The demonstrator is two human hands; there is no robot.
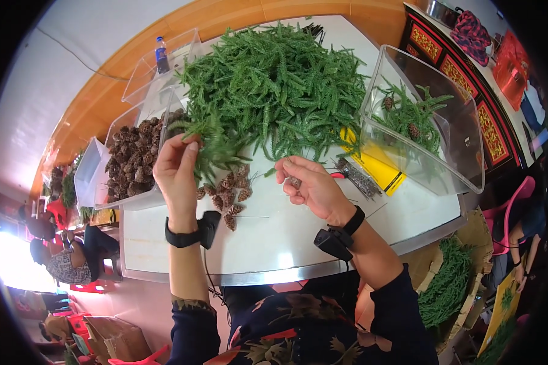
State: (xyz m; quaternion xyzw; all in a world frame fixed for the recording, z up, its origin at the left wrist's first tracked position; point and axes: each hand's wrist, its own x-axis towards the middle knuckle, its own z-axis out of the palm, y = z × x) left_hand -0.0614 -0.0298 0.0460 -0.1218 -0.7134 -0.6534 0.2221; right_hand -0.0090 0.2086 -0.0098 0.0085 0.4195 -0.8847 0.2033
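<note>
My left hand (178, 165) is closed at the fingertips on an artificial pine sprig (214, 146), which is smeared by motion and hangs over the table's left-middle part. To its right, my right hand (313, 185) is curled with thumb and fingers together. A small brownish patch shows between those fingers, but I cannot make out what it is. Between and below the hands lies a small group of pinecones (228, 193), one with a thin wire sticking out. Beyond both hands rises a large heap of green artificial pine sprigs (274, 79).
A clear bin of pinecones (134, 161) stands at left, near a bottle (161, 56). At right, a clear bin (429, 167) holds sprigs with pinecones. Beside it lie a yellow sheet (377, 167) and thin wires (360, 181). A carton of greenery (450, 283) sits below right. Other people are around.
</note>
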